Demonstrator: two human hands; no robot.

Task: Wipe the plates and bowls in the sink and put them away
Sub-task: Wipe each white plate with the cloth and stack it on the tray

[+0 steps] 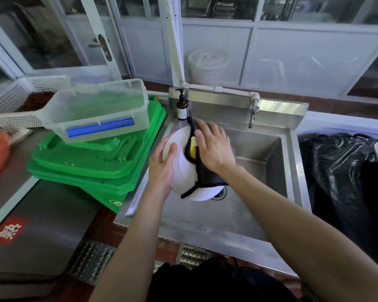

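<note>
Plate (184, 171), white, was held tilted above the sink (260, 214); left hand (162, 168) clasped its rim while right hand (214, 147) pressed a dark cloth (205, 175) flat against it. Firm support and overlapping strokes would likely suit wiping.

Tilted white plate (184, 168) over sink (260, 149)

A single head-worn, wide-angle view looks forward and steeply down onto the steel sink (260, 149) from close above its near rim — the basin fills the middle of the frame. Left of the sink lie stacked green lids (92, 162); behind it rise glazed partitions (216, 40), bowed by the lens.
</note>
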